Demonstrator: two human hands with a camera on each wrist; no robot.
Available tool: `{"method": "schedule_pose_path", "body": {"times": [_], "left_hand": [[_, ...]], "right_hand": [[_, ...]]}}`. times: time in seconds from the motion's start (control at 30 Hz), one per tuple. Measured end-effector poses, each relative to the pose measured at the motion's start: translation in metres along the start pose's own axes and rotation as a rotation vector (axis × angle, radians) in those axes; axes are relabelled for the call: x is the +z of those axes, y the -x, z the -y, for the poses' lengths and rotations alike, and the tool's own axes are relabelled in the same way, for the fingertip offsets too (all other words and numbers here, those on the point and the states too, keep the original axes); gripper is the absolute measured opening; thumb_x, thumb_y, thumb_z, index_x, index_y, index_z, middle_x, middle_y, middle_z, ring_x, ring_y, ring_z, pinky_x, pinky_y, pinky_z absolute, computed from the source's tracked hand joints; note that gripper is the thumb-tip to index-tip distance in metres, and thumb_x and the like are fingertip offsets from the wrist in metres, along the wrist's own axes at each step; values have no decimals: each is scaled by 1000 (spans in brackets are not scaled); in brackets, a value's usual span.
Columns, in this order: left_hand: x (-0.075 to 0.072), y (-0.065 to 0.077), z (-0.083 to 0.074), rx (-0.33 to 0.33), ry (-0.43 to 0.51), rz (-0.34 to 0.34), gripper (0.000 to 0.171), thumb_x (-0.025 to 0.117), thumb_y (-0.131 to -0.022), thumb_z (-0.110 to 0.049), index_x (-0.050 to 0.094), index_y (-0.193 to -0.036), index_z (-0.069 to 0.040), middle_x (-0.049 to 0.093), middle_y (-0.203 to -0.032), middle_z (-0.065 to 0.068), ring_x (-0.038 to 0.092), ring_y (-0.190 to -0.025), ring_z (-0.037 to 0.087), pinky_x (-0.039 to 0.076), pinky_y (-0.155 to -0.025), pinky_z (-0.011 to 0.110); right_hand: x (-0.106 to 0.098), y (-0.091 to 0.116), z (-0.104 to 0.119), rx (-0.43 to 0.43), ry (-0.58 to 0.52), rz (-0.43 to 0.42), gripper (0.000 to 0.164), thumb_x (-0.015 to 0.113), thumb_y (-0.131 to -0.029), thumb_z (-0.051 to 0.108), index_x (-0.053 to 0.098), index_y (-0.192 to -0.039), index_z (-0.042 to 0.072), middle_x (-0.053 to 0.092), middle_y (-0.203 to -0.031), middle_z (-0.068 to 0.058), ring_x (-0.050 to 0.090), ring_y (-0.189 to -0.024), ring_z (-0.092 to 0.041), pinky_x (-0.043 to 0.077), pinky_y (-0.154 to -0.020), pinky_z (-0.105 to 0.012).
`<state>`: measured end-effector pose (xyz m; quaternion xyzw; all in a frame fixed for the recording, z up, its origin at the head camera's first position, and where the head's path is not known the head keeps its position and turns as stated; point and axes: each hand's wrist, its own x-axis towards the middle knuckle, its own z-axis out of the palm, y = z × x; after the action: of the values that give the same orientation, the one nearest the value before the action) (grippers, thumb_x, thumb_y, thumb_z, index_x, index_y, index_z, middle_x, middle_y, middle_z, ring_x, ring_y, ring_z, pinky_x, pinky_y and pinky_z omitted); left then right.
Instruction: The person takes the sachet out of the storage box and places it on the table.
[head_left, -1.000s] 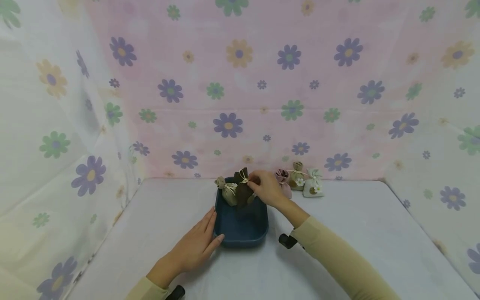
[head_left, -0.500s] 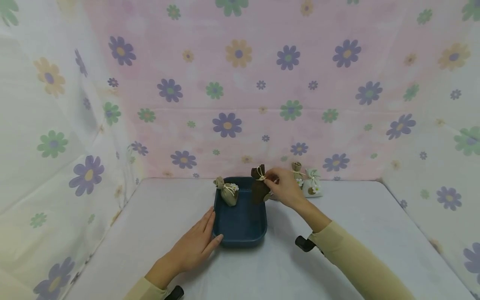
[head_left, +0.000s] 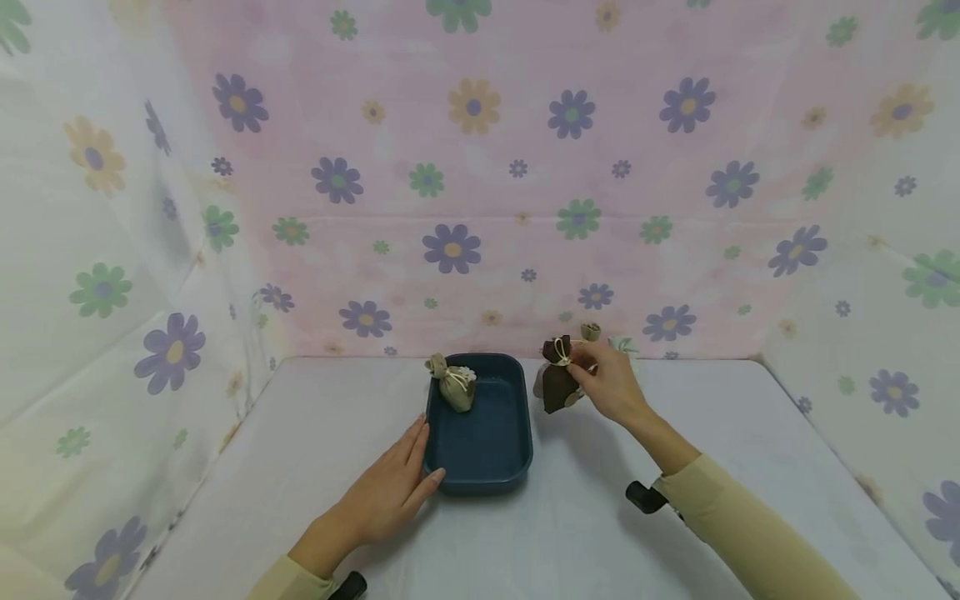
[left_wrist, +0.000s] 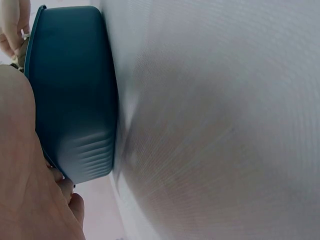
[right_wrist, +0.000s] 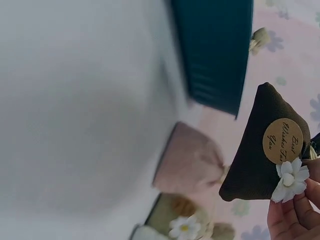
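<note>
My right hand (head_left: 611,379) pinches a dark brown drawstring pouch (head_left: 559,387) by its tied neck, to the right of a blue rectangular tray (head_left: 480,450). In the right wrist view the brown pouch (right_wrist: 272,145) shows a round tan label and a white flower, and it hangs above the table. My left hand (head_left: 382,492) lies along the tray's left side, fingers straight and thumb by the near rim. An olive-green pouch (head_left: 457,390) leans inside the tray's far left corner. In the left wrist view the tray's side wall (left_wrist: 75,90) stands beside the hand.
Behind the right hand stand a pink pouch (right_wrist: 190,160), an olive pouch with a white daisy (right_wrist: 185,220) and a pale green pouch (head_left: 624,346), partly hidden. A white cloth covers the table (head_left: 337,400). Flowered curtains (head_left: 480,167) enclose the back and sides.
My right hand has lifted the brown pouch from over the tray and carried it right, past the tray's edge. The left hand has stayed at the tray's side.
</note>
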<state>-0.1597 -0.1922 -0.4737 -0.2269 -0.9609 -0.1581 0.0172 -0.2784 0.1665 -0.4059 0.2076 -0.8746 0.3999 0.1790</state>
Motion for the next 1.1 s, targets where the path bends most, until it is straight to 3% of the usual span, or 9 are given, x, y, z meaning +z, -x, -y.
{"method": "schedule_pose_path", "body": {"times": [0.6,0.9,1.1], "left_hand": [[0,-1,-2,-14,-5,5,78,37,-110,-50,15,-160,6,5,-171,19,14,-157,32,26,-122,49],[-3,-2,0,-7,-2,13,78,37,-110,-50,17,-160,7,7,-170,19,14,-157,30,27,-122,49],[-4,-4,3,-12,11,12,78,37,-110,-50,16,-161,5,5,-171,17,13,-157,29,26,-122,49]], "right_hand": [[-12,13,-54,131,123,-149,9,69,-89,-3,71,-97,-7,73,-87,-18,67,-79,-31,50,-69,-38],[-8,15,-66,237,147,-154,12,68,-90,1,71,-99,-7,73,-87,-19,67,-81,-31,50,-71,-38],[-3,15,-67,287,169,-72,17,68,-91,3,71,-103,-8,73,-91,-20,69,-83,-32,54,-73,-42]]}}
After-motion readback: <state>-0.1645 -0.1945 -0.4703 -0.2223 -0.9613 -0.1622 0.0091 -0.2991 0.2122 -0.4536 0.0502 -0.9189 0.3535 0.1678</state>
